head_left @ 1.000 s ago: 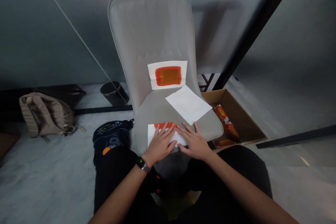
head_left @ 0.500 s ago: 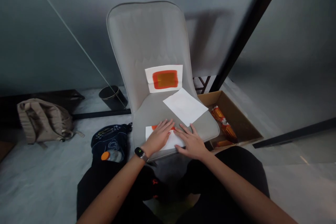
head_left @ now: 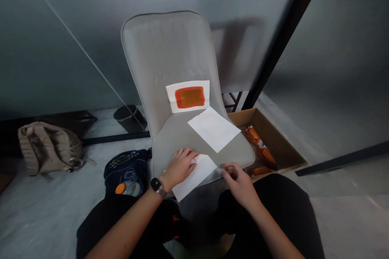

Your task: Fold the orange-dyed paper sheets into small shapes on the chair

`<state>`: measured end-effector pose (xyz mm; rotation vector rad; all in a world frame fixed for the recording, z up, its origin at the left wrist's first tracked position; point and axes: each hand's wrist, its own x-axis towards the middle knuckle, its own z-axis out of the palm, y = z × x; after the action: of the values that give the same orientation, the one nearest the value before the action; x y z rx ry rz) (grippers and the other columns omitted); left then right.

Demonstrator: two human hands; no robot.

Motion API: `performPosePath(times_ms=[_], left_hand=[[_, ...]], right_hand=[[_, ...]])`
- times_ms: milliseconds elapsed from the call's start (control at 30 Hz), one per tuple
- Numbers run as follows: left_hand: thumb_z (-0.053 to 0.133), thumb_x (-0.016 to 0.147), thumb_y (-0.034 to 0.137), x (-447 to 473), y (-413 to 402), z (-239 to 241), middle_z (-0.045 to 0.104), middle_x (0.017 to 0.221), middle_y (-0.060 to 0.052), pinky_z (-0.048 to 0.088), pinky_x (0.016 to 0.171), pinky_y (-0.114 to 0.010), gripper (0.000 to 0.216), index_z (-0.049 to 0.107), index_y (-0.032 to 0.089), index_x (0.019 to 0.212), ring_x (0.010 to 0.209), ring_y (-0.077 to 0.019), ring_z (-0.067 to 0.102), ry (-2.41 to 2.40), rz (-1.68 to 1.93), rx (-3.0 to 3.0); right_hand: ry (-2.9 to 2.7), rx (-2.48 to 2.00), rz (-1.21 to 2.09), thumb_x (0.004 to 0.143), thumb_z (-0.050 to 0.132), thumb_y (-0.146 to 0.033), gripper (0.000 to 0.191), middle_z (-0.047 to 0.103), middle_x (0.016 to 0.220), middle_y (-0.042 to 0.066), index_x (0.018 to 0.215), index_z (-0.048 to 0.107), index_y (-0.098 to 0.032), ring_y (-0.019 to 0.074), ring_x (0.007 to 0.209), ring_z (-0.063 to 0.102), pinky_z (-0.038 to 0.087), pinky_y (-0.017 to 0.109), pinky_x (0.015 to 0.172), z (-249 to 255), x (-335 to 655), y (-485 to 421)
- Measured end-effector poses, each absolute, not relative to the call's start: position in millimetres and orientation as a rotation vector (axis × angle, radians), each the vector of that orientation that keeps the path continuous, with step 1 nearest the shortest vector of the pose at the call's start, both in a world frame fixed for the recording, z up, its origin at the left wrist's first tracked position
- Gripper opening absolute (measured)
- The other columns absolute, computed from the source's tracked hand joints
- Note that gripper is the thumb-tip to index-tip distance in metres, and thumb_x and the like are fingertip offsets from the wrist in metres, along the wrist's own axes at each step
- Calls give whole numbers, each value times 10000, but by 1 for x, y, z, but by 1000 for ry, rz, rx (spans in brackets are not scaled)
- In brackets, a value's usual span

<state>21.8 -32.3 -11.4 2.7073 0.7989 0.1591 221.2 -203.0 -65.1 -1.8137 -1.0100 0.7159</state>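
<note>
My left hand (head_left: 180, 166), with a watch on its wrist, is closed over a sheet of white paper (head_left: 196, 180) at the front of the grey chair seat. A bit of red shows at its fingertips, and one paper corner sticks out past the seat's front edge. To the right of that sheet, my right hand (head_left: 238, 182) hovers near the seat edge with bent fingers and thumb apart; I see nothing held in it. A blank white sheet (head_left: 215, 127) lies farther back on the seat. Against the backrest leans a paper with an orange-red rectangle (head_left: 190, 97).
The grey chair (head_left: 167, 44) stands before a glass wall. On its right, a cardboard box (head_left: 281, 145) holds several orange-and-white packets (head_left: 261, 145). To the left are a dark blue bag (head_left: 126, 168), an orange-capped bottle (head_left: 130, 188), a black bin (head_left: 129, 119) and a beige backpack (head_left: 50, 145).
The front sheet has turned, its lower corner now past the seat edge. My left hand has closed over it from lying flat. My right hand has come off the paper toward the right.
</note>
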Motion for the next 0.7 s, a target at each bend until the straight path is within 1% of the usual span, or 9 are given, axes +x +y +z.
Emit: performPosePath(times_ms=[67,133,233,333,367,433,500,600,700], left_hand=[[676,922,232,27,-23,-6,653,1219,-85,457,1012,-450,399,627,227,1317,1137,-292,581,839,160,2614],[728,848,210,31,-12,-1,674,1075,-61,473,964,-424,382,665,216,1225,1048,-279,605,825,162,2495],[718,792,199,32,6,5,663,859,-16,501,787,-335,225,708,200,1017,837,-218,626,763,145,2206],[721,783,260,24,22,8,694,882,-18,508,690,-278,192,663,194,953,780,-178,651,748,255,1821],[736,784,299,20,27,8,709,912,-21,520,691,-273,234,631,201,968,796,-177,669,768,342,1711],[748,795,379,13,37,4,729,942,-25,548,701,-279,318,565,218,998,821,-184,700,845,542,1572],[704,837,434,8,45,-4,744,950,-34,573,723,-301,323,539,225,1019,840,-196,719,943,702,1561],[618,911,426,6,50,-17,755,1026,-77,585,840,-356,251,597,203,1022,940,-220,727,1047,801,1654],[596,955,357,6,46,-26,759,1081,-96,537,984,-423,216,699,189,1042,1029,-246,701,1077,767,1767]], right_hand=[[-863,-1802,1068,934,584,-533,338,673,734,2,1064,579,-221,187,540,632,480,306,506,-68,218,-205],[-807,-1792,1202,912,603,-532,364,653,724,-21,1102,555,-225,170,491,602,411,273,444,-68,216,-197],[-844,-1842,1062,875,668,-515,443,639,738,-28,1184,568,-214,167,565,618,451,274,523,-58,219,-170],[-827,-1884,886,797,775,-502,543,674,848,14,1210,614,-188,188,748,661,500,284,650,-39,225,-128],[-810,-1862,909,773,802,-491,556,693,899,34,1203,631,-182,191,783,667,503,280,657,-32,227,-113],[-818,-1704,1122,781,801,-465,484,728,965,64,1151,672,-179,188,793,678,493,260,603,-22,227,-83],[-822,-1538,1298,805,774,-425,404,750,950,75,1113,694,-176,178,745,683,486,249,548,-17,226,-57],[-843,-1517,1288,788,763,-347,358,743,820,63,1081,710,-150,165,628,655,457,241,475,-22,222,-28],[-914,-1595,1170,775,749,-316,308,693,693,24,1023,730,-135,154,558,601,401,236,450,-33,217,-11]])
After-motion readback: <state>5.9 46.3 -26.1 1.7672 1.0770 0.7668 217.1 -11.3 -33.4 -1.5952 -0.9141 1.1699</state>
